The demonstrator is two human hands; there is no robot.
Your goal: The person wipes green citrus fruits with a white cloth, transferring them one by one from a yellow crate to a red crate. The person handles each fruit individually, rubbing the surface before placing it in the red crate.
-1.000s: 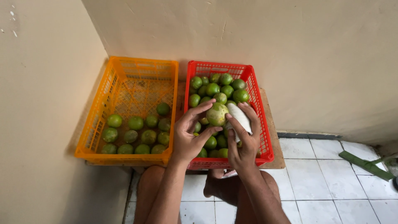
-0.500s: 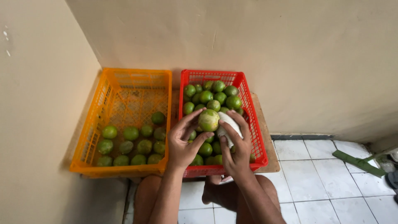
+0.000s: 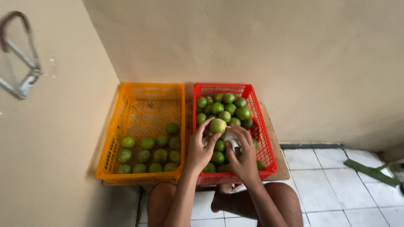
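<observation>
A pale green lime (image 3: 218, 125) was held up over the red basket (image 3: 266, 148), pinched between the thumb and fingertips of the left hand (image 3: 199, 149). The fingers of that hand were curled around the fruit's left side, with the thumb pressed up against its underside. Just beside it, the right hand (image 3: 243, 156) was seen closed around a white cloth (image 3: 230, 140), and the cloth was pressed against the lime's lower right side. Both hands were kept above the near half of the red basket, forearms reaching in from the bottom of the view.

Beneath and behind the hands, the red basket was filled with darker green limes (image 3: 229, 106), heaped mostly toward the far wall end. To the left, touching side by side, an orange basket (image 3: 110, 148) was set, and a smaller lot of limes (image 3: 147, 151) was gathered in its near half, lying roughly in two rows; its far half was seen bare to the mesh. Both baskets were rested on a low wooden board (image 3: 275, 145) pushed into the corner of two beige walls. Bare knees were glimpsed below the board's edge, over white floor tiles (image 3: 332, 185). A green strip-like object (image 3: 370, 172) was left lying on the tiles at the far right, well apart from the baskets.
</observation>
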